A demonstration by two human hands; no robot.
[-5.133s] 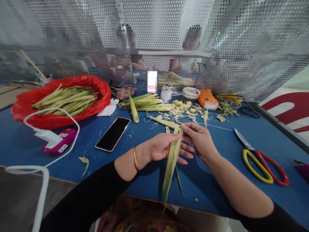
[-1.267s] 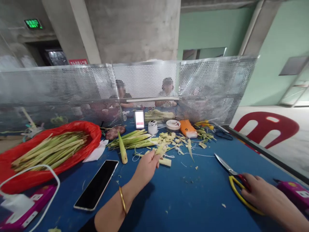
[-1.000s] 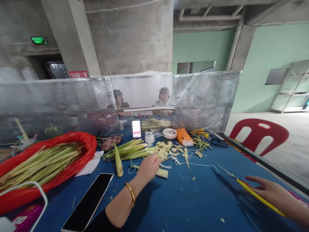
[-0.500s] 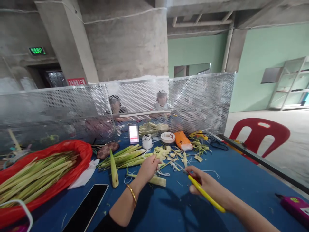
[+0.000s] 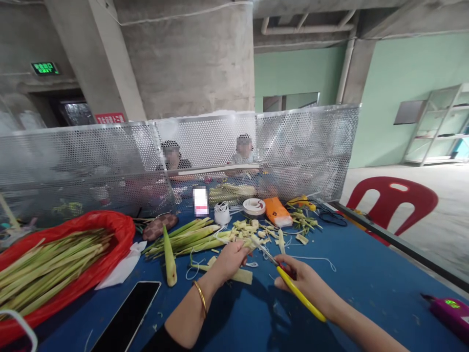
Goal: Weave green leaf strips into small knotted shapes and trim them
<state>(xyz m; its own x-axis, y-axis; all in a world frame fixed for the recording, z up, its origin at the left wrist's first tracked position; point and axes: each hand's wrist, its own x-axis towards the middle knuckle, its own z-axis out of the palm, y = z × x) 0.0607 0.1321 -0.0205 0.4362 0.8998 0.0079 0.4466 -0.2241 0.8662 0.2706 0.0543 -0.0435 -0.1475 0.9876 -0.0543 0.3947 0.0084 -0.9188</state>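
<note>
Farthest left of my left grip, the red bag [image 5: 122,226] sits on the bench [image 5: 359,274], full of long green stalks [image 5: 54,271]. Nearer that grip I see the white tissue [image 5: 122,266], then the dark-screened phone [image 5: 126,315] toward me, with the checked pouch [image 5: 160,227] beyond. A lone stalk [image 5: 169,259] lies just short of the hand, and a leafy bundle [image 5: 194,237] fans out beyond it.

My left grip [image 5: 230,261] is closed in a pinch on a pale stalk [image 5: 249,243], partly hidden by the fingers. A pale strip [image 5: 242,276] lies just below it. Past it are the string spool [image 5: 222,213], pale scraps [image 5: 247,227], the tape roll [image 5: 254,207] and the orange packet [image 5: 277,211].

My right grip [image 5: 308,279] is curled around the handles of the scissors [image 5: 300,296]; their blades reach the held stalk's end, though I can't tell whether they touch it. Well right of that grip lies a purple box [image 5: 449,313].
</note>
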